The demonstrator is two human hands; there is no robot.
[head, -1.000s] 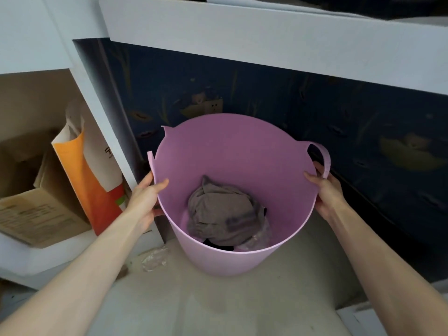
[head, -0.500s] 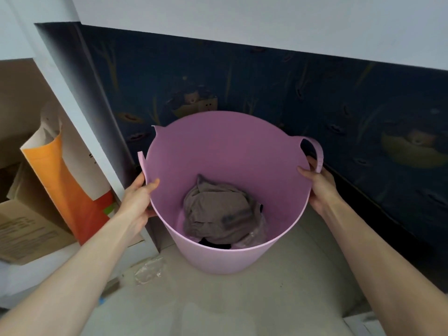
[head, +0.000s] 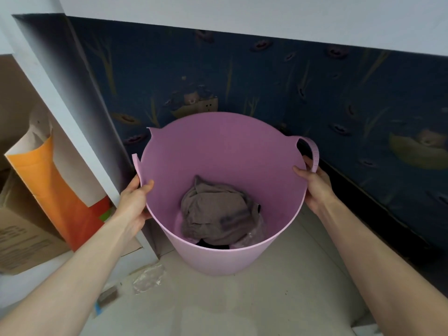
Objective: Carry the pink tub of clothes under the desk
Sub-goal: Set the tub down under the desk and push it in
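Note:
The pink tub (head: 218, 151) stands upright on the pale floor under the white desk top (head: 266, 18), close to the dark blue patterned wall. A crumpled grey-brown garment (head: 215, 214) lies in its bottom over something dark. My left hand (head: 134, 202) grips the tub's left rim, thumb inside the wall. My right hand (head: 315, 185) holds the right rim just below the loop handle (head: 312, 151). The left handle looks broken, with only stubs showing.
The white desk side panel (head: 80, 132) rises right beside the tub's left. Behind it sit an orange paper bag (head: 53, 190) and a cardboard box (head: 24, 238). A scrap of clear plastic (head: 148, 278) lies on the floor. The blue wall (head: 315, 98) is just behind.
The view has moved closer and lower under the desk top. The tub sits a little further in toward the wall, with both hands still on its rim.

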